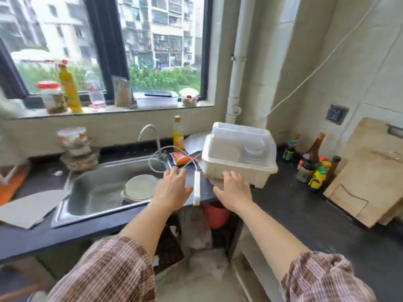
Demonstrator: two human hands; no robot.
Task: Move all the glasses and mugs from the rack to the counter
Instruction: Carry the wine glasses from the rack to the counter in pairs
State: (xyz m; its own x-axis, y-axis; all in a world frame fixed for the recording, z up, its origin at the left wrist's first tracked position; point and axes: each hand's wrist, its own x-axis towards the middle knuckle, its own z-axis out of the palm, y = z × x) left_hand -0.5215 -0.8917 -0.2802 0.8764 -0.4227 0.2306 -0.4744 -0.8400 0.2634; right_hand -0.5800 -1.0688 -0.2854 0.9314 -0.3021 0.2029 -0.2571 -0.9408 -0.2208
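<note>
A white plastic dish rack (237,168) with a clear, shut lid (242,136) stands on the dark counter (305,205) in the corner, right of the sink. Through the lid I make out pale bowls or cups, too blurred to name. My right hand (234,188) reaches toward the rack's front lower edge with fingers spread, holding nothing. My left hand (173,188) hovers over the counter left of the rack, fingers apart, beside a white power strip (197,188).
A steel sink (98,192) holds a lidded bowl (140,187). Sauce bottles (314,164) and wooden boards (368,179) stand at the right. A yellow bottle (178,134), tap (150,136) and cable lie behind my hands. Cardboard (30,208) lies at the left.
</note>
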